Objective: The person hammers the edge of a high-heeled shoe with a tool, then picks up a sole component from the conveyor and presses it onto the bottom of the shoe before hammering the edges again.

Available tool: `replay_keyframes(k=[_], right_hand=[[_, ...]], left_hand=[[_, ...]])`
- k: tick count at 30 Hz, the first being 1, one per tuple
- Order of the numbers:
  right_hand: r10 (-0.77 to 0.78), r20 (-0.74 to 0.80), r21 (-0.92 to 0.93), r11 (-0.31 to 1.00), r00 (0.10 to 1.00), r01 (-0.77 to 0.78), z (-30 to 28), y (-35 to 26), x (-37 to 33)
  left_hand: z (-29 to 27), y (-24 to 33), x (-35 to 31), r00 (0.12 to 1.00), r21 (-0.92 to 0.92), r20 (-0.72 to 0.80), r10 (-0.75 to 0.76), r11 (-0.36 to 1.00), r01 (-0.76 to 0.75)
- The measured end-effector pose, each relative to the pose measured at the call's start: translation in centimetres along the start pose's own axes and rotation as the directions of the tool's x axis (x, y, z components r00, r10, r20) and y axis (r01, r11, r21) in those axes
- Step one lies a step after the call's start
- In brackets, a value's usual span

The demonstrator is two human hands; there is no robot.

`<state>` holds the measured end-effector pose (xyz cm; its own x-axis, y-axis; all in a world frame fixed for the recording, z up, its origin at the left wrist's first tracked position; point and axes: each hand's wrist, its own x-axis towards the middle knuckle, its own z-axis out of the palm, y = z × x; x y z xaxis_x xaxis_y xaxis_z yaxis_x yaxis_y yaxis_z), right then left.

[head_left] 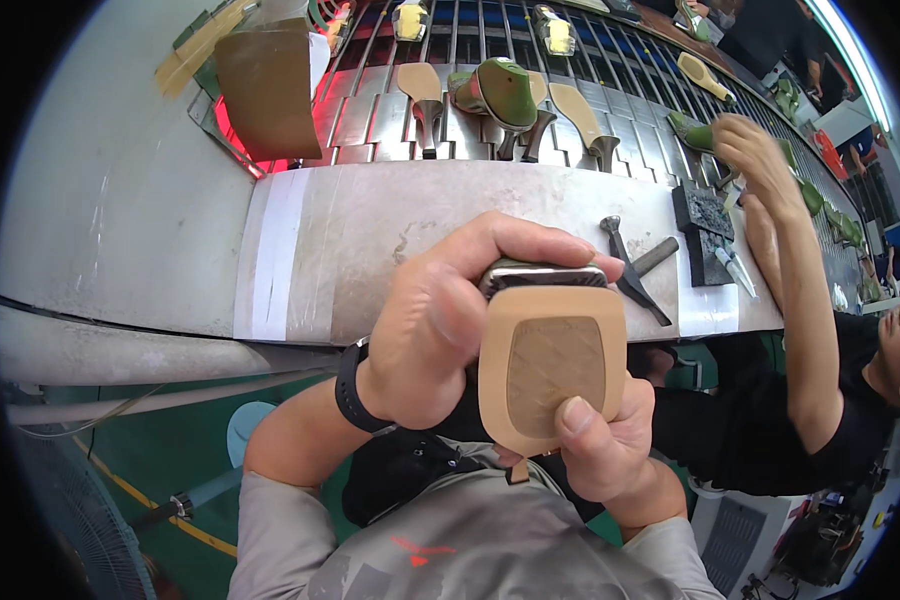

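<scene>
In front of my chest, a tan shoe sole with a brown inset panel faces up. My right hand grips its lower edge, the thumb pressed on the inset and the other fingers hidden behind. A small heel tip shows below the sole. Just past its far end is the dark, silver-edged end of a shoe. My left hand curls round that end, fingers over the top and thumb at the near side. Whether shoe and sole touch is hidden.
Beyond the pale bench runs a slatted conveyor carrying tan heeled soles and a green shoe. A hammer and black block lie right. A co-worker's arm reaches over the bench. A brown panel stands left.
</scene>
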<state>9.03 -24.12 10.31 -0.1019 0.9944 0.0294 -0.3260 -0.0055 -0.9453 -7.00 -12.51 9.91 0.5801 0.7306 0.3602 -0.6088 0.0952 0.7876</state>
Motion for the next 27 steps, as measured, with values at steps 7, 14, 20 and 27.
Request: replay_keyframes(k=[7,14,20,27], right_hand=[[-0.055,0.027,-0.019,0.998,0.998,0.056,0.1,0.4,0.0],[-0.039,0.021,-0.020,0.999,0.999,0.039,0.1,0.2,-0.3],[-0.030,0.021,-0.023,0.999,0.999,0.031,0.2,0.0,-0.3],[-0.015,0.025,-0.032,0.999,1.000,0.016,0.2,0.0,-0.5]], left_hand=[[-0.3,-0.3,-0.2,0.997,0.140,0.051,0.050,0.989,-0.056],[-0.3,-0.6,-0.3,0.990,0.151,0.107,0.089,0.983,-0.104],[-0.1,-0.3,-0.5,0.992,0.156,0.100,0.076,0.983,-0.091],[0.3,1.0,-0.3,0.997,0.144,0.063,-0.043,0.989,0.033]])
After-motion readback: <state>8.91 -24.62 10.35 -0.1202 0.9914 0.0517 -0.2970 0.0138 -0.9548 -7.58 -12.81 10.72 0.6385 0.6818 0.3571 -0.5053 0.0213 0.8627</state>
